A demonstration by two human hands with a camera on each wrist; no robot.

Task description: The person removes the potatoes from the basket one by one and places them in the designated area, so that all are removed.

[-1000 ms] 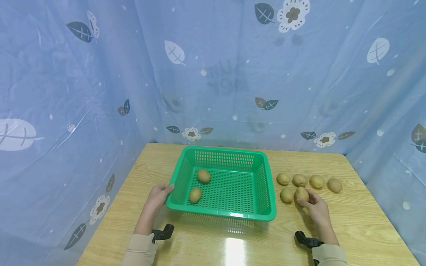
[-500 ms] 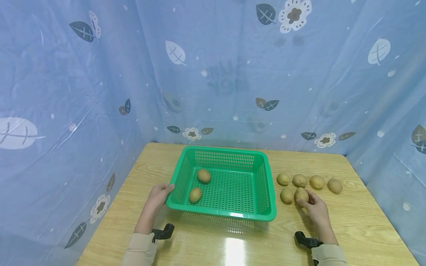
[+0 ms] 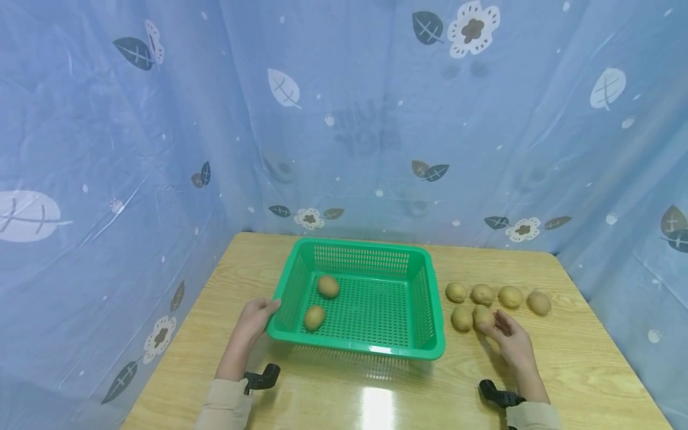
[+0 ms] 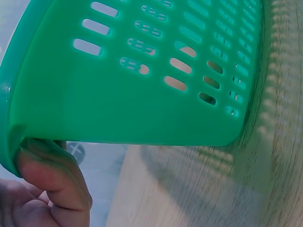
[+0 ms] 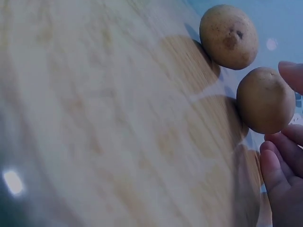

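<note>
My left hand [image 3: 255,318] grips the left rim of a green plastic basket [image 3: 357,344], thumb on top; in the left wrist view its curled fingers [image 4: 54,175] sit under the rim. Two potatoes lie in the basket's left half, one potato [image 3: 328,286] behind the other [image 3: 314,318]. Right of the basket, my right hand [image 3: 513,341] is spread loosely beside a front-row potato [image 3: 482,316], its thumb near one side and the fingers standing off the other. That potato rests on the table, right beside another potato [image 5: 228,37] to its left.
Behind those two, a row of several potatoes [image 3: 510,297] runs along the right part of the wooden table [image 3: 586,370]. A blue patterned curtain [image 3: 376,119] hangs behind and at both sides. Each wrist wears a black camera mount [image 3: 263,377].
My right hand has loosened from the front-row potato, its fingers drawing off to the right. That potato sits slightly further left, by its neighbour. My left hand and the basket have stayed put.
</note>
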